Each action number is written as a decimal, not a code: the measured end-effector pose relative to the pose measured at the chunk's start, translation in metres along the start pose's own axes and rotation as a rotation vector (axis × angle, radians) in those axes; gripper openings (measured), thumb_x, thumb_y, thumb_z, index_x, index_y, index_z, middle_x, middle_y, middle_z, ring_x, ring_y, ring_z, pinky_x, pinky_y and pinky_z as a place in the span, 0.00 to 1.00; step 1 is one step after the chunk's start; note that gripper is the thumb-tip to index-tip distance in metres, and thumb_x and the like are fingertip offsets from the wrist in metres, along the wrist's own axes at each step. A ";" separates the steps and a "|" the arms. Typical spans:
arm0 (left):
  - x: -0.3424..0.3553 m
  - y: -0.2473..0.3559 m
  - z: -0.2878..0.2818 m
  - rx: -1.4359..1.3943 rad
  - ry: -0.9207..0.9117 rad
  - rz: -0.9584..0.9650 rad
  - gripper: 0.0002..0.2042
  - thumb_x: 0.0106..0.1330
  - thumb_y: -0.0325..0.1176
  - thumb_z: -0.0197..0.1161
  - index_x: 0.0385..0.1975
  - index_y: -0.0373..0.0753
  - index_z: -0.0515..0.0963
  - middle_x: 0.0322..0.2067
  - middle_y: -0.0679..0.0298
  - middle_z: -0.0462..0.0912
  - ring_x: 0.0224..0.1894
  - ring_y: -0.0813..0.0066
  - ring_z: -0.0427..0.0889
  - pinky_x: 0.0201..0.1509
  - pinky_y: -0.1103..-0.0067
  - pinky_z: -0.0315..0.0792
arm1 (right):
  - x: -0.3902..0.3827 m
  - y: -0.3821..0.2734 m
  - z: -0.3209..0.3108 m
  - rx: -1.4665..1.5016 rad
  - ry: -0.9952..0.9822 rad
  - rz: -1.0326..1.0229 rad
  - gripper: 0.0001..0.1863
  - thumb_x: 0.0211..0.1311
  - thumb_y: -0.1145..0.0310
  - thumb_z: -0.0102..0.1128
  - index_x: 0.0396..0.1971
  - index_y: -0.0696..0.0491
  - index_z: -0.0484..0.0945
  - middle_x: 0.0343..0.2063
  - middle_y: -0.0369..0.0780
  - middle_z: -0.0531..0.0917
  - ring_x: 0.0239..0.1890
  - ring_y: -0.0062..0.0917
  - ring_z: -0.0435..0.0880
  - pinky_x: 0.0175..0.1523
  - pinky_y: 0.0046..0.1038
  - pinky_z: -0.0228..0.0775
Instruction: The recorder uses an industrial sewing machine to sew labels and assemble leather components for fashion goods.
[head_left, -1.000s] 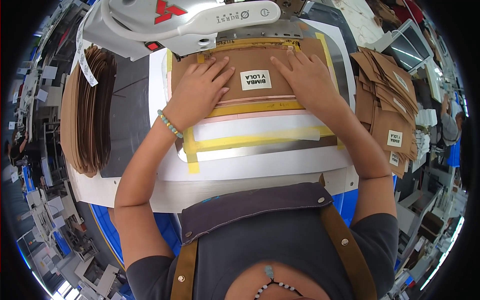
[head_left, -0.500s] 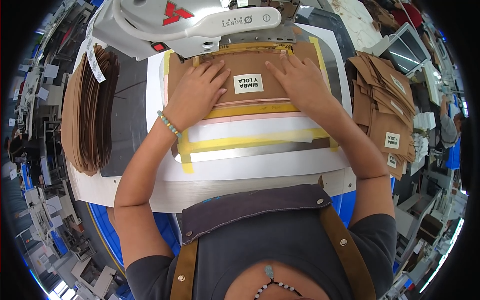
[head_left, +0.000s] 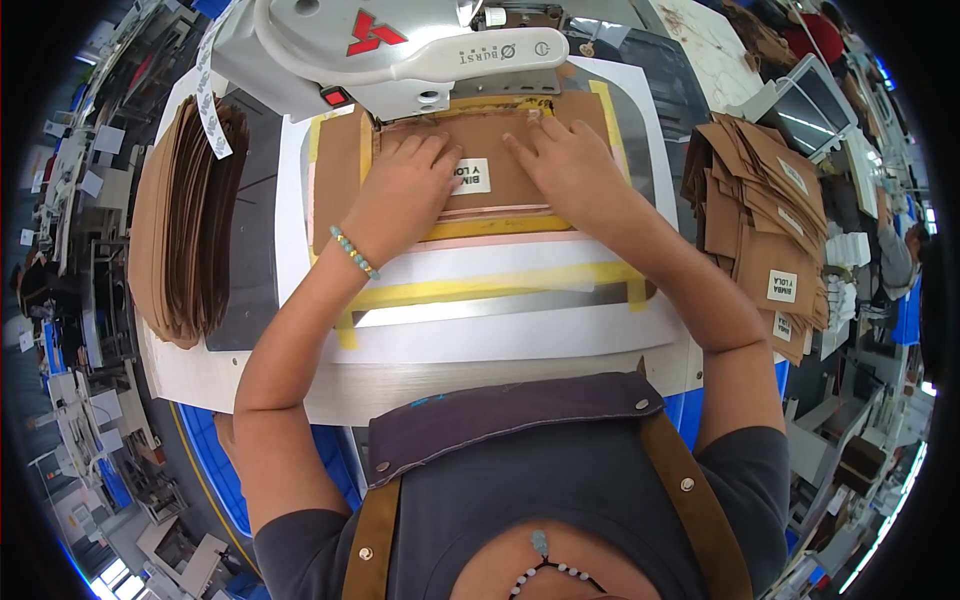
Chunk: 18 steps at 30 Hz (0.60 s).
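Note:
A brown fabric panel [head_left: 500,188] lies flat in a template frame edged with yellow tape [head_left: 480,288], partly under the head of a sewing machine [head_left: 345,55]. My left hand [head_left: 405,190] rests on the panel's left part, fingers stretched forward, fingertips covering part of a white label with dark print [head_left: 476,176]. On the right part of the panel lies my right hand [head_left: 572,178], its fingers spread and pointing at the machine. Both palms face down and neither hand grips anything. The machine's needle area is hidden behind its housing.
A thick stack of brown panels [head_left: 180,230] stands at the left. Several brown labelled pieces [head_left: 765,220] are piled at the right, near a tilted screen [head_left: 805,105]. A white tape strip [head_left: 211,100] hangs by the machine. A white sheet [head_left: 500,343] lies under the frame.
The frame and panel have slid to the left under the machine, with my right hand moving along. The label now sits partly under my left fingers. The view has also shifted slightly.

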<state>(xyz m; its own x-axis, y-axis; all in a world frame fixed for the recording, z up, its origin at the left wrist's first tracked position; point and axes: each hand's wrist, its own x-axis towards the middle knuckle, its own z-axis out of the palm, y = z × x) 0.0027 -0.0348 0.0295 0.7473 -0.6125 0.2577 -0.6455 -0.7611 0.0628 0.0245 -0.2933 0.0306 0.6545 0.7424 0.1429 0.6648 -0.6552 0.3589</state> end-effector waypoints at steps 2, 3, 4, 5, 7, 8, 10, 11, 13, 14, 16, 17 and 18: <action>0.002 0.004 0.004 -0.073 0.006 0.015 0.19 0.68 0.31 0.66 0.58 0.34 0.79 0.60 0.52 0.78 0.63 0.52 0.75 0.70 0.62 0.69 | 0.004 -0.002 -0.001 0.026 0.016 -0.014 0.28 0.63 0.70 0.61 0.65 0.52 0.79 0.60 0.47 0.82 0.61 0.30 0.79 0.54 0.32 0.71; 0.002 0.005 0.005 -0.075 0.017 0.028 0.19 0.69 0.31 0.66 0.58 0.34 0.79 0.60 0.52 0.78 0.64 0.51 0.75 0.70 0.62 0.69 | 0.005 -0.003 -0.001 0.044 0.017 -0.023 0.28 0.62 0.70 0.61 0.64 0.52 0.79 0.59 0.46 0.82 0.61 0.30 0.79 0.54 0.32 0.71; 0.002 0.006 0.007 -0.076 0.027 0.041 0.19 0.69 0.31 0.66 0.58 0.34 0.79 0.61 0.52 0.78 0.64 0.51 0.75 0.70 0.62 0.69 | 0.007 -0.003 -0.001 0.049 0.028 -0.027 0.27 0.62 0.69 0.61 0.64 0.52 0.79 0.58 0.45 0.83 0.60 0.30 0.79 0.54 0.32 0.71; 0.002 0.006 0.009 -0.078 0.033 0.050 0.19 0.69 0.31 0.66 0.59 0.34 0.79 0.61 0.51 0.78 0.64 0.50 0.75 0.70 0.62 0.69 | 0.009 -0.004 -0.001 0.058 0.032 -0.033 0.27 0.62 0.69 0.62 0.64 0.52 0.80 0.57 0.44 0.83 0.60 0.30 0.79 0.54 0.32 0.71; 0.002 0.006 0.011 -0.075 0.058 0.057 0.17 0.71 0.32 0.63 0.57 0.33 0.79 0.60 0.51 0.79 0.63 0.52 0.76 0.68 0.63 0.70 | 0.013 -0.007 0.000 0.080 0.053 -0.046 0.26 0.62 0.68 0.62 0.62 0.54 0.80 0.53 0.42 0.85 0.61 0.30 0.79 0.53 0.32 0.71; 0.002 0.006 0.012 -0.074 0.069 0.059 0.17 0.72 0.32 0.61 0.57 0.33 0.80 0.60 0.51 0.79 0.63 0.53 0.76 0.67 0.64 0.71 | 0.015 -0.009 0.001 0.091 0.071 -0.053 0.25 0.63 0.68 0.63 0.61 0.55 0.81 0.50 0.41 0.86 0.61 0.30 0.79 0.53 0.32 0.72; 0.000 0.004 0.011 -0.067 0.072 0.062 0.17 0.72 0.32 0.61 0.58 0.33 0.79 0.61 0.50 0.79 0.64 0.52 0.75 0.68 0.64 0.71 | 0.020 -0.012 0.001 0.104 0.101 -0.064 0.25 0.62 0.66 0.66 0.59 0.57 0.82 0.46 0.39 0.86 0.60 0.31 0.79 0.52 0.33 0.72; -0.001 0.004 0.011 -0.067 0.068 0.059 0.18 0.72 0.32 0.61 0.58 0.32 0.79 0.62 0.50 0.78 0.65 0.52 0.75 0.68 0.64 0.71 | 0.023 -0.014 0.001 0.108 0.114 -0.067 0.25 0.61 0.64 0.67 0.58 0.57 0.82 0.45 0.39 0.86 0.59 0.30 0.79 0.52 0.33 0.72; -0.004 0.003 0.010 -0.110 0.053 0.041 0.18 0.72 0.30 0.62 0.59 0.32 0.78 0.63 0.50 0.77 0.65 0.50 0.74 0.70 0.63 0.70 | 0.026 -0.016 0.001 0.117 0.116 -0.075 0.25 0.60 0.64 0.67 0.57 0.57 0.82 0.45 0.38 0.86 0.58 0.30 0.79 0.52 0.32 0.72; -0.006 0.002 0.010 -0.136 0.055 0.037 0.19 0.71 0.29 0.63 0.60 0.33 0.78 0.63 0.50 0.77 0.66 0.49 0.74 0.71 0.63 0.69 | 0.028 -0.016 0.001 0.122 0.106 -0.081 0.24 0.60 0.66 0.64 0.58 0.56 0.82 0.46 0.38 0.86 0.58 0.29 0.80 0.51 0.31 0.71; -0.009 0.000 0.010 -0.160 0.061 0.025 0.19 0.71 0.28 0.63 0.60 0.32 0.78 0.63 0.49 0.77 0.66 0.48 0.74 0.71 0.63 0.70 | 0.032 -0.019 0.001 0.126 0.089 -0.090 0.24 0.61 0.68 0.61 0.58 0.56 0.82 0.46 0.38 0.85 0.58 0.29 0.80 0.51 0.31 0.71; -0.010 -0.002 0.009 -0.173 0.070 0.023 0.19 0.71 0.27 0.63 0.60 0.31 0.78 0.63 0.49 0.77 0.66 0.48 0.74 0.71 0.63 0.70 | 0.035 -0.020 0.001 0.128 0.084 -0.095 0.24 0.61 0.68 0.61 0.58 0.57 0.82 0.46 0.38 0.85 0.57 0.29 0.80 0.51 0.31 0.71; -0.012 -0.003 0.010 -0.187 0.083 0.016 0.19 0.70 0.27 0.63 0.60 0.31 0.78 0.63 0.49 0.77 0.66 0.48 0.74 0.71 0.63 0.70 | 0.037 -0.022 0.001 0.125 0.096 -0.102 0.24 0.61 0.68 0.61 0.57 0.57 0.82 0.46 0.38 0.85 0.57 0.29 0.80 0.51 0.31 0.71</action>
<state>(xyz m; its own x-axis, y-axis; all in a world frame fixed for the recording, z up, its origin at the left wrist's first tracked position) -0.0028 -0.0275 0.0171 0.7261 -0.5989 0.3378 -0.6811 -0.6937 0.2344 0.0346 -0.2513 0.0274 0.5477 0.8121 0.2012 0.7696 -0.5834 0.2595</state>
